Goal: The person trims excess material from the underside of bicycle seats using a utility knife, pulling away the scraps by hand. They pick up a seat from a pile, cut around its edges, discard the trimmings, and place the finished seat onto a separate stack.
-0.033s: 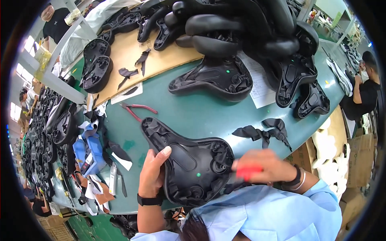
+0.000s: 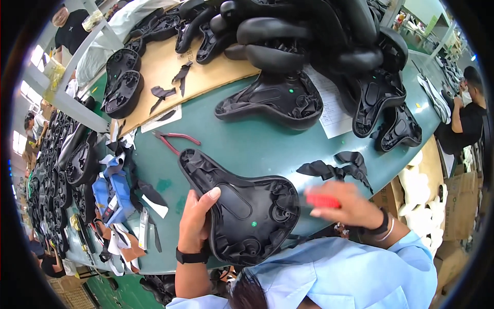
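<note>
A black bicycle saddle (image 2: pixel 247 216) lies underside up near the front edge of the green table, its folded cover edges showing around the inner rim. My left hand (image 2: pixel 198 216) grips its left side, thumb over the rim and fingers hidden underneath. Just off the saddle's right side, my right hand (image 2: pixel 347 206), smeared by motion, is closed on a tool with a red ribbed handle (image 2: pixel 324 200); its working end is too blurred to make out. Red-handled pliers (image 2: pixel 177 140) rest at the saddle's narrow tip. Black cover scraps (image 2: pixel 339 169) lie beyond my right hand.
Another upturned saddle (image 2: pixel 272 103) lies farther back, before a heap of black saddles (image 2: pixel 309 41). Cardboard (image 2: pixel 206 77) covers the far left of the table (image 2: pixel 221 147). A blue holder (image 2: pixel 116 193), a box cutter (image 2: pixel 144 229) and scraps crowd the left. Co-workers are beyond both sides.
My right hand has shifted slightly up and right with the red-handled tool, away from the saddle's edge. The saddle and my left hand stay nearly in place.
</note>
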